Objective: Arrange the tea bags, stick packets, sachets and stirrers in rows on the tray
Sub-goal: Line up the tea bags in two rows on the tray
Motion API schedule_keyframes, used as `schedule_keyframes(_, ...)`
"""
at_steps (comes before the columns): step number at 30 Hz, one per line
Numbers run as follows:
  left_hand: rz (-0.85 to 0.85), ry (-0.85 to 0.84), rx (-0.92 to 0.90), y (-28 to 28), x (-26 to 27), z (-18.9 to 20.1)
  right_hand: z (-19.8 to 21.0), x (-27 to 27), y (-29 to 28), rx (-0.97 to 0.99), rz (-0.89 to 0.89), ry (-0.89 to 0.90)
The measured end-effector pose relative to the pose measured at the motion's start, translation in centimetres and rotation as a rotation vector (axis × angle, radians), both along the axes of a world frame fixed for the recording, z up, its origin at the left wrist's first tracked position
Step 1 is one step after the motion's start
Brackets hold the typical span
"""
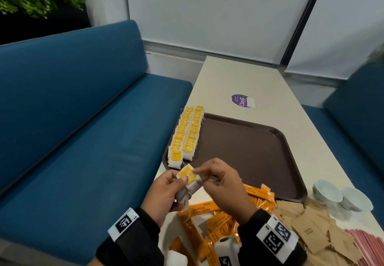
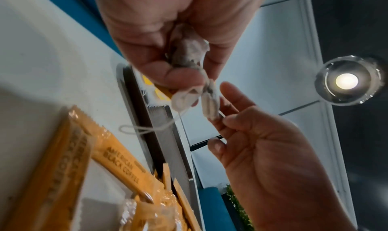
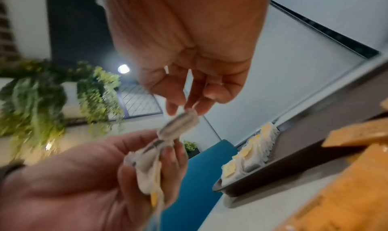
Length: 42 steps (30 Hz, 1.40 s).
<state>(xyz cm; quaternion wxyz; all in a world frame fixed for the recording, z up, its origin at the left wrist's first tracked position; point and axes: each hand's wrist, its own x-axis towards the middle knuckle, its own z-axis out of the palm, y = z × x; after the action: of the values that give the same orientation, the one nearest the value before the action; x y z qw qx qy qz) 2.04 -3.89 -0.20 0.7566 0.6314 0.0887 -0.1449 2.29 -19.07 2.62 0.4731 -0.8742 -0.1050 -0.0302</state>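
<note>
Just in front of the brown tray (image 1: 249, 151), my left hand (image 1: 180, 186) grips a small bunch of white tea bags (image 1: 188, 184) with yellow tags. My right hand (image 1: 200, 177) pinches one bag of that bunch at its upper end. In the right wrist view my right fingertips (image 3: 195, 108) hold that single tea bag (image 3: 180, 125) above the bunch (image 3: 147, 168) in my left palm. Two rows of tea bags (image 1: 185, 134) lie along the tray's left side. Orange coffee stick packets (image 1: 218, 218), brown sachets (image 1: 311, 224) and pink stirrers (image 1: 369, 245) lie loose on the table.
Two white bowls (image 1: 340, 197) stand at the tray's near right corner. A purple sticker (image 1: 242, 100) lies on the table beyond the tray. Blue benches (image 1: 83, 120) flank the table. The tray's middle and right are bare.
</note>
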Motion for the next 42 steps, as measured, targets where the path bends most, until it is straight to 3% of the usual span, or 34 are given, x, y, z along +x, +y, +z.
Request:
schedule_keyframes(2, -0.005, -0.053, 0.058, 0.3, 0.1, 0.1, 0.7, 0.7, 0.0, 0.109, -0.077, 0.113)
schedule_keyframes(6, -0.043, -0.091, 0.092, 0.5, 0.5, 0.3, 1.8, 2.2, 0.1, 0.107, 0.063, 0.383)
schedule_keyframes(9, -0.04, -0.063, 0.074, 0.6, 0.9, 0.5, 2.1, 3.0, 0.7, 0.109, 0.076, 0.43)
schedule_keyframes(13, -0.009, -0.012, 0.081, 1.0, 1.5, 0.3, 1.9, 5.0, 1.4, 0.162, -0.071, 0.449)
schedule_keyframes(17, 0.014, 0.048, 0.077, 1.6, 2.2, -0.4, 0.4, 9.5, 1.9, 0.027, -0.204, 0.442)
schedule_keyframes(21, 0.004, 0.081, 0.034, 1.7, 2.6, -0.7, -2.0, 13.2, 2.9, -0.284, -0.171, 0.511)
schedule_keyframes(29, 0.021, 0.109, 0.008, 2.3, 3.6, -2.0, -2.3, 14.4, 4.1, -0.26, -0.183, 0.662)
schedule_keyframes(32, 0.015, 0.109, 0.005, 2.3, 3.8, -2.4, -2.3, 14.7, 3.9, -0.368, -0.129, 0.67)
schedule_keyframes(38, -0.016, 0.081, -0.029, 1.9, 3.9, -2.2, -2.7, 14.4, 2.8, -0.097, -0.284, 0.526)
schedule_keyframes(40, -0.009, 0.076, -0.054, 1.7, 3.9, -1.8, -1.2, 12.5, 2.4, -0.038, -0.198, 0.446)
schedule_keyframes(42, 0.008, 0.076, -0.1, 1.5, 3.9, -1.3, 0.5, 10.0, 1.8, 0.047, -0.042, 0.493)
